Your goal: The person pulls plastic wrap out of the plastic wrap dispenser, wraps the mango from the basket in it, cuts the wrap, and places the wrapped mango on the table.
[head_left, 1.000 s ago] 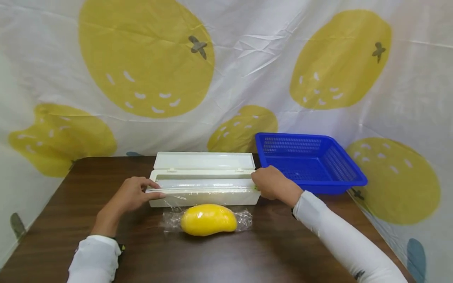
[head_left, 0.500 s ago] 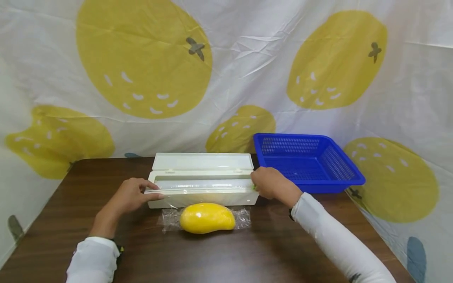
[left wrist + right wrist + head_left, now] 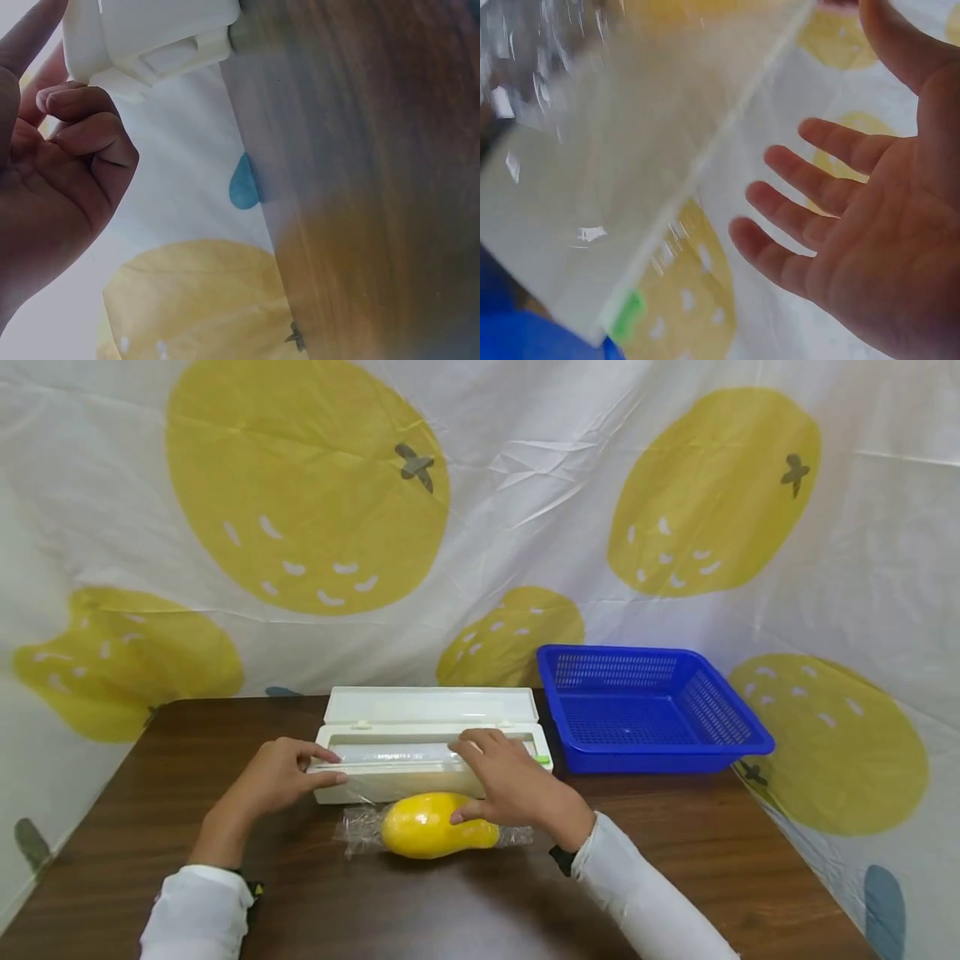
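A white cling film dispenser (image 3: 405, 787) stands on the table, lid raised at the back, with a film roll (image 3: 390, 752) inside. My left hand (image 3: 279, 772) pinches the left end of its front edge between thumb and fingers; the left wrist view shows the other fingers curled below that end. In front lies a yellow mango (image 3: 412, 828), film (image 3: 363, 828) spread at both its ends. My right hand (image 3: 517, 783) hovers over mango and dispenser, and in the right wrist view its fingers (image 3: 780, 202) are spread and hold nothing. A green slider (image 3: 542, 760) sits at the dispenser's right end.
A blue plastic basket (image 3: 667, 749) stands at the back right, close beside the dispenser. Behind the brown wooden table (image 3: 360, 910) hangs a white cloth (image 3: 525, 527) printed with yellow fruit.
My right hand has let go at the dispenser's right end, moved left over the mango and opened, uncovering the green slider. The left hand has kept its place.
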`<state>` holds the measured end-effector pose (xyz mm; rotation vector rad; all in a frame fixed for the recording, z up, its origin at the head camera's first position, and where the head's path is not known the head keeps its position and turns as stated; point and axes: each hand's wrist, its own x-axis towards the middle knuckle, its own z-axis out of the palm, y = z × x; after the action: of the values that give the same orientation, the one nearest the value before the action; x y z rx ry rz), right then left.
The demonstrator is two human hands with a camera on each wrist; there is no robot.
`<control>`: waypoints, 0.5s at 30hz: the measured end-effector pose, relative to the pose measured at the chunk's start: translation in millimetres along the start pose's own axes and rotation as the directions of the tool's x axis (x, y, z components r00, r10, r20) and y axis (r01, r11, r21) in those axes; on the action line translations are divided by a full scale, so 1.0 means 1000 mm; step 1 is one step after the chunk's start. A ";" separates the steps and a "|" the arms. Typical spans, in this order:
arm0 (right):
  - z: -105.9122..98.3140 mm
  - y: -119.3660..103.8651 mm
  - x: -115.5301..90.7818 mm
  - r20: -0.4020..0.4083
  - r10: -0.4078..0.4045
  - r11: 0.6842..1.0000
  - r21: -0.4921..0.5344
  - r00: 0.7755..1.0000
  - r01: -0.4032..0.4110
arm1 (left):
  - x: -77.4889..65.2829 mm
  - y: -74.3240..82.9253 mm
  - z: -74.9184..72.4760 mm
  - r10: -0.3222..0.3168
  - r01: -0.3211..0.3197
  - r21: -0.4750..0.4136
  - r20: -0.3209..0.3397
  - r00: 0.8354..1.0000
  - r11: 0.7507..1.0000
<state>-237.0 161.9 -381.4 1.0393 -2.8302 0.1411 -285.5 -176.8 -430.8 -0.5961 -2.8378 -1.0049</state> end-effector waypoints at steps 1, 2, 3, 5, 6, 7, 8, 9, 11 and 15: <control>0.005 -0.003 0.000 0.016 0.009 1.000 -0.001 1.000 -0.009 | 0.000 0.001 0.000 0.002 -0.002 -0.001 0.000 1.000 1.000; 0.010 -0.005 0.000 0.027 0.019 1.000 -0.010 0.999 -0.019 | 0.000 0.001 0.000 0.002 -0.002 -0.002 0.002 1.000 1.000; 0.015 -0.007 0.000 0.033 0.027 1.000 -0.017 0.999 -0.026 | 0.000 0.001 0.000 -0.003 0.003 -0.005 0.005 1.000 1.000; 0.021 -0.010 0.000 0.028 0.033 0.999 -0.029 0.999 -0.032 | -0.001 0.002 -0.001 0.001 -0.001 -0.003 0.007 1.000 1.000; 0.024 -0.010 0.000 0.019 0.035 0.999 -0.036 0.999 -0.034 | -0.001 0.002 -0.001 0.008 -0.008 -0.002 0.007 1.000 1.000; 0.026 -0.011 -0.001 0.007 0.034 0.998 -0.048 0.999 -0.034 | -0.001 0.003 -0.002 0.012 -0.012 -0.001 0.007 1.000 1.000; 0.027 -0.011 -0.001 -0.005 0.034 0.998 -0.060 0.999 -0.034 | -0.001 0.003 -0.002 0.016 -0.016 0.000 0.009 1.000 1.000; 0.028 -0.011 -0.001 -0.015 0.033 0.997 -0.067 0.999 -0.034 | -0.001 0.004 -0.003 0.023 -0.023 0.004 0.009 1.000 1.000; 0.029 -0.011 -0.002 -0.038 0.030 0.997 -0.074 0.999 -0.032 | -0.001 0.005 -0.005 0.040 -0.040 0.009 0.015 0.999 0.999; 0.030 -0.012 -0.004 -0.074 0.017 0.997 -0.076 0.997 -0.023 | -0.003 0.010 -0.009 0.058 -0.058 0.012 0.038 0.998 0.998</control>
<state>-228.6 151.0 -411.1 0.9702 -2.7573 0.0697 -279.3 -175.8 -418.5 -0.6985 -2.8387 -0.9757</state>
